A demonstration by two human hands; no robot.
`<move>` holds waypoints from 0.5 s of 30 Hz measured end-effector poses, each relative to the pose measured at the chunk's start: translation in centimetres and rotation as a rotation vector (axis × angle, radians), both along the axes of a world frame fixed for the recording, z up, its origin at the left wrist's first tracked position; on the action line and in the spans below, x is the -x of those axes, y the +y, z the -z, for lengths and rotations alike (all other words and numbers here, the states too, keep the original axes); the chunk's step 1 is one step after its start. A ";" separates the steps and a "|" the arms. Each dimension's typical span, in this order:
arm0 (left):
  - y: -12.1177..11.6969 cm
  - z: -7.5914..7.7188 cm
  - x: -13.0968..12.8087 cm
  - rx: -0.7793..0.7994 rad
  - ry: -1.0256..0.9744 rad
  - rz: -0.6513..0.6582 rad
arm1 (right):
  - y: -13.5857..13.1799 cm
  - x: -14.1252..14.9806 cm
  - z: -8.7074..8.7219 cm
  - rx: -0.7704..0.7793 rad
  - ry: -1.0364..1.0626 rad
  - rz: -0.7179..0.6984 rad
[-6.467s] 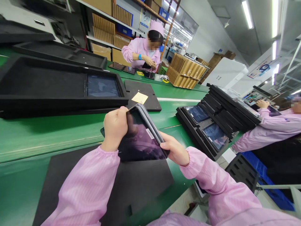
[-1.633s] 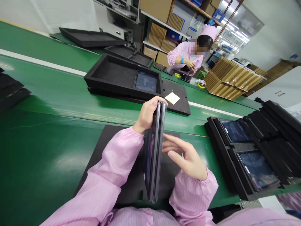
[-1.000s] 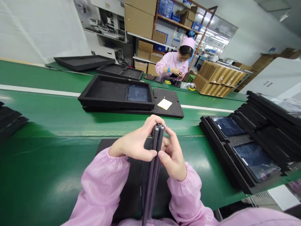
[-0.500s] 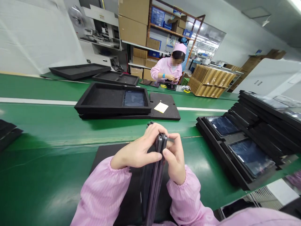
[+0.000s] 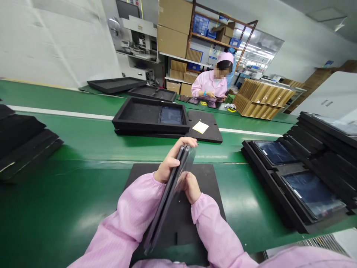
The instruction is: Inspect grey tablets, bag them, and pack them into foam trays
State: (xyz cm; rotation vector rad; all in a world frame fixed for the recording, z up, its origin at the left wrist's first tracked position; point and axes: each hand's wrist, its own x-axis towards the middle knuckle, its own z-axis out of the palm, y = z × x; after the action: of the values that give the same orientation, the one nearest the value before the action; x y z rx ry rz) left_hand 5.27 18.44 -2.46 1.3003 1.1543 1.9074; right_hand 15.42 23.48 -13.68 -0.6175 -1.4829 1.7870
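Observation:
Two slim dark tablets [image 5: 167,201] stand face to face, seen edge-on and tilted above a black foam mat [image 5: 200,219]. My left hand [image 5: 170,163] grips them at their upper end, thumb on the near side and fingers over the top. Along the right face of the pair a clear film [image 5: 190,160] stands away from the surface. My right hand [image 5: 192,187] is closed on the film's lower part; its fingertips are partly hidden behind it.
Ahead lie a black foam tray [image 5: 134,115] with one tablet [image 5: 171,115] and a foam sheet bearing a yellow note [image 5: 200,127]. Foam trays with tablets [image 5: 312,193] stand right; stacked foam [image 5: 22,141] lies left. A co-worker [image 5: 212,83] sits across the green bench.
The tablets have leaned over, their lower end swinging left. My right hand has left their top edge and moved down, drawing clear film out from the right face. My view has shifted left.

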 end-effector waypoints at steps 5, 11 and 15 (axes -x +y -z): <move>-5.3 3.4 0.7 0.381 -0.202 -0.044 | 1.4 -0.7 -0.1 -0.017 -0.154 0.175; -9.3 8.8 0.7 0.679 -0.132 -0.146 | 3.1 -1.8 -2.1 -0.162 -0.243 0.191; -9.7 11.7 1.0 0.649 -0.171 -0.064 | 3.2 -3.4 -1.5 -0.289 -0.273 0.232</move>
State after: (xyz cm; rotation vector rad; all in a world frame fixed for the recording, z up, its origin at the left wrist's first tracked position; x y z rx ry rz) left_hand 4.23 8.78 -14.14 0.7380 1.5569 1.4542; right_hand 18.78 26.65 -12.23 -0.8689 -1.7330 1.3205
